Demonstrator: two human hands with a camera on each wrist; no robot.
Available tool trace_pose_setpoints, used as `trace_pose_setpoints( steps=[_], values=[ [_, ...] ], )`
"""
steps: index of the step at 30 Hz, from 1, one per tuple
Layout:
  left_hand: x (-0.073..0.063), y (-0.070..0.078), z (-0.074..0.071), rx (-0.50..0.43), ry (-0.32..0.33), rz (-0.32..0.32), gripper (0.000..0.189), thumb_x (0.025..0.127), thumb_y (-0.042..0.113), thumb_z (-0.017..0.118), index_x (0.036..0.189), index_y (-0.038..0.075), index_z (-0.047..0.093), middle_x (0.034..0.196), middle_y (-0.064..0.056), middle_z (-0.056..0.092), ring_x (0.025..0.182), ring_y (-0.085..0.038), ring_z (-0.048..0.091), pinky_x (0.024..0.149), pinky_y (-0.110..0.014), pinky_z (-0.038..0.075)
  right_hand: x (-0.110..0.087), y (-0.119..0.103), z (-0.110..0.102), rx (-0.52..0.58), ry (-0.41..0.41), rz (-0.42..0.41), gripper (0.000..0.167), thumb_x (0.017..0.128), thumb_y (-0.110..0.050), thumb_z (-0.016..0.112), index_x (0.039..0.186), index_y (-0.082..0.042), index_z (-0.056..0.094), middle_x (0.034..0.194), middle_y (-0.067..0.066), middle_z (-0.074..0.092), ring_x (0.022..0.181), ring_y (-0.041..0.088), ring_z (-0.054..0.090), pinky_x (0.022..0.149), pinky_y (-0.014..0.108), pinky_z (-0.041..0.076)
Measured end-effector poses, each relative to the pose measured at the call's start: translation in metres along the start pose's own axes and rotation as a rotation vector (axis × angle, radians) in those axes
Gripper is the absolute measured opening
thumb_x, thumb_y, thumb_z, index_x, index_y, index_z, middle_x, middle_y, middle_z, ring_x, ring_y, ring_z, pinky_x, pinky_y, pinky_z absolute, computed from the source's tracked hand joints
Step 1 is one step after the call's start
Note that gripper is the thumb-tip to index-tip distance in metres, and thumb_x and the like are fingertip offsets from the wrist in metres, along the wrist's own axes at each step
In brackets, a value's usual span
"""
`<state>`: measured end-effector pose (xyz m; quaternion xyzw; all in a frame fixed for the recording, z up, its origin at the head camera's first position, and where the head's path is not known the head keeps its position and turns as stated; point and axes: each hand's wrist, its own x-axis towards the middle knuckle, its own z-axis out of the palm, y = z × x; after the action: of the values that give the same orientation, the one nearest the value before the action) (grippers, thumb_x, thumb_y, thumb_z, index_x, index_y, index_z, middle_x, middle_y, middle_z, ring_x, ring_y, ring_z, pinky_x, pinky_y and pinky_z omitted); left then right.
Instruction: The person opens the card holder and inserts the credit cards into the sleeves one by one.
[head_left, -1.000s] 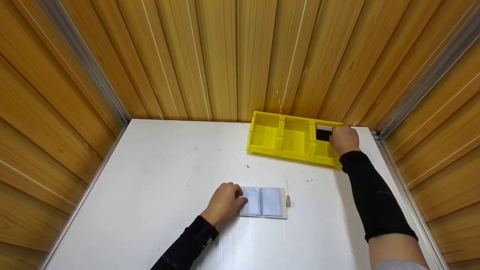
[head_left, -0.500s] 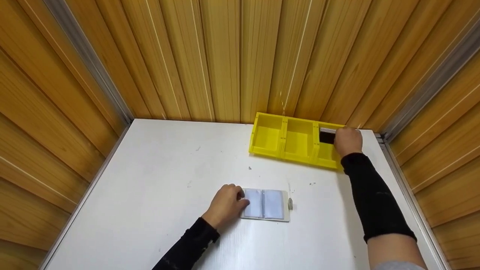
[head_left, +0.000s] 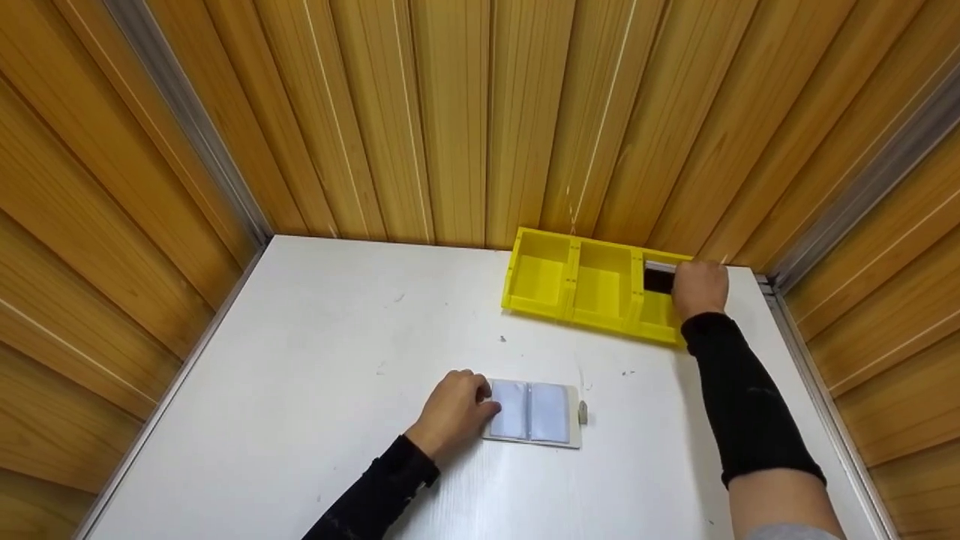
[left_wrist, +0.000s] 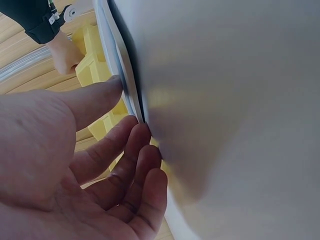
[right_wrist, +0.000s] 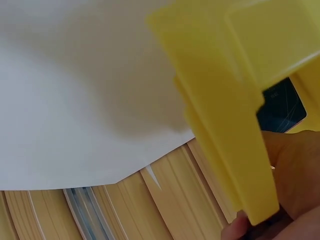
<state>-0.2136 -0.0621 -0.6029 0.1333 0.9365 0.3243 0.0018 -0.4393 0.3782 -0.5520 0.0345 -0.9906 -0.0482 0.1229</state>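
White tabletop (head_left: 300,337): left grip (head_left: 452,409) pinches album (head_left: 550,414); right grip (head_left: 701,289), hold unclear, likely fetching adjacent card (head_left: 658,281), needing firm pinch next.

The white table (head_left: 337,315) carries an open booklet (head_left: 550,412) and a yellow three-compartment bin (head_left: 572,279).

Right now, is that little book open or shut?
Open. In the head view, the little book shows two pale pages side by side with a fold between them. The left hand pinches its left edge.
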Motion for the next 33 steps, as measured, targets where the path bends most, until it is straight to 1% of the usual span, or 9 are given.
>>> trace_pose_setpoints(
  steps=[4, 7, 11, 16, 18, 23, 27, 31, 33],
  values=[
    [0.001, -0.001, 0.000, -0.006, -0.001, 0.006, 0.015, 0.094, 0.021, 0.085, 0.093, 0.009, 0.076, 0.086, 0.000, 0.066, 0.086, -0.014, 0.054, 0.080, -0.030, 0.047, 0.001, 0.001, -0.001, 0.026, -0.004, 0.032, 0.020, 0.100, 0.006, 0.060, 0.096, 0.016, 0.077, 0.090, 0.034, 0.076, 0.090, 0.052, 0.072, 0.088, 0.065, 0.057],
    [0.001, -0.001, 0.000, -0.007, -0.005, 0.007, 0.015, 0.094, 0.021, 0.084, 0.092, 0.009, 0.076, 0.085, 0.000, 0.065, 0.086, -0.014, 0.053, 0.080, -0.030, 0.046, 0.002, 0.003, -0.003, 0.031, -0.005, 0.034, 0.021, 0.101, 0.005, 0.060, 0.094, 0.015, 0.077, 0.089, 0.034, 0.075, 0.090, 0.053, 0.071, 0.088, 0.066, 0.057],
    [0.000, -0.001, -0.001, -0.010, -0.004, 0.010, 0.014, 0.094, 0.021, 0.084, 0.093, 0.009, 0.076, 0.084, -0.001, 0.064, 0.086, -0.015, 0.051, 0.080, -0.030, 0.045, 0.003, 0.006, -0.002, 0.043, 0.005, 0.026, 0.024, 0.102, 0.003, 0.058, 0.092, 0.014, 0.077, 0.089, 0.035, 0.075, 0.089, 0.054, 0.071, 0.087, 0.067, 0.056],
    [-0.001, -0.001, -0.001, -0.015, 0.004, 0.016, 0.014, 0.094, 0.020, 0.084, 0.092, 0.009, 0.076, 0.086, -0.003, 0.067, 0.087, -0.015, 0.053, 0.081, -0.030, 0.046, 0.001, 0.008, 0.000, 0.053, 0.036, 0.007, 0.026, 0.101, 0.004, 0.056, 0.089, 0.015, 0.077, 0.087, 0.036, 0.074, 0.086, 0.054, 0.072, 0.084, 0.066, 0.057],
    [-0.001, -0.001, -0.001, -0.016, 0.003, 0.014, 0.013, 0.094, 0.019, 0.084, 0.092, 0.009, 0.076, 0.086, -0.002, 0.066, 0.087, -0.014, 0.052, 0.081, -0.029, 0.046, 0.001, 0.010, -0.001, 0.066, 0.047, -0.008, 0.025, 0.100, 0.005, 0.057, 0.088, 0.016, 0.076, 0.086, 0.037, 0.074, 0.085, 0.054, 0.072, 0.082, 0.066, 0.057],
    [-0.002, -0.001, 0.000, -0.015, 0.004, 0.017, 0.014, 0.094, 0.019, 0.084, 0.091, 0.009, 0.076, 0.084, -0.001, 0.064, 0.086, -0.014, 0.051, 0.080, -0.029, 0.045, 0.000, 0.014, -0.008, 0.086, 0.047, -0.069, 0.016, 0.094, 0.006, 0.066, 0.089, 0.017, 0.077, 0.083, 0.035, 0.074, 0.081, 0.053, 0.072, 0.078, 0.066, 0.058],
    [-0.003, -0.001, 0.001, -0.009, 0.012, 0.016, 0.015, 0.094, 0.021, 0.085, 0.093, 0.008, 0.076, 0.086, -0.001, 0.067, 0.088, -0.015, 0.055, 0.082, -0.031, 0.048, 0.000, 0.016, -0.021, 0.081, -0.001, -0.135, 0.013, 0.092, 0.006, 0.069, 0.087, 0.015, 0.077, 0.080, 0.031, 0.074, 0.078, 0.049, 0.071, 0.076, 0.064, 0.059],
    [-0.003, -0.001, 0.001, -0.003, 0.007, 0.012, 0.016, 0.095, 0.022, 0.084, 0.096, 0.008, 0.077, 0.089, -0.002, 0.070, 0.090, -0.017, 0.059, 0.084, -0.033, 0.050, -0.001, 0.023, -0.033, 0.081, -0.071, -0.182, 0.014, 0.093, 0.002, 0.073, 0.084, 0.011, 0.076, 0.078, 0.026, 0.074, 0.079, 0.046, 0.070, 0.085, 0.064, 0.056],
    [-0.002, -0.002, 0.001, -0.006, 0.005, 0.013, 0.016, 0.095, 0.022, 0.084, 0.096, 0.008, 0.077, 0.089, -0.002, 0.070, 0.090, -0.017, 0.058, 0.084, -0.033, 0.050, -0.002, 0.028, -0.039, 0.087, -0.077, -0.204, 0.014, 0.092, 0.000, 0.075, 0.083, 0.010, 0.075, 0.078, 0.025, 0.074, 0.080, 0.046, 0.070, 0.091, 0.066, 0.055]
  ],
)
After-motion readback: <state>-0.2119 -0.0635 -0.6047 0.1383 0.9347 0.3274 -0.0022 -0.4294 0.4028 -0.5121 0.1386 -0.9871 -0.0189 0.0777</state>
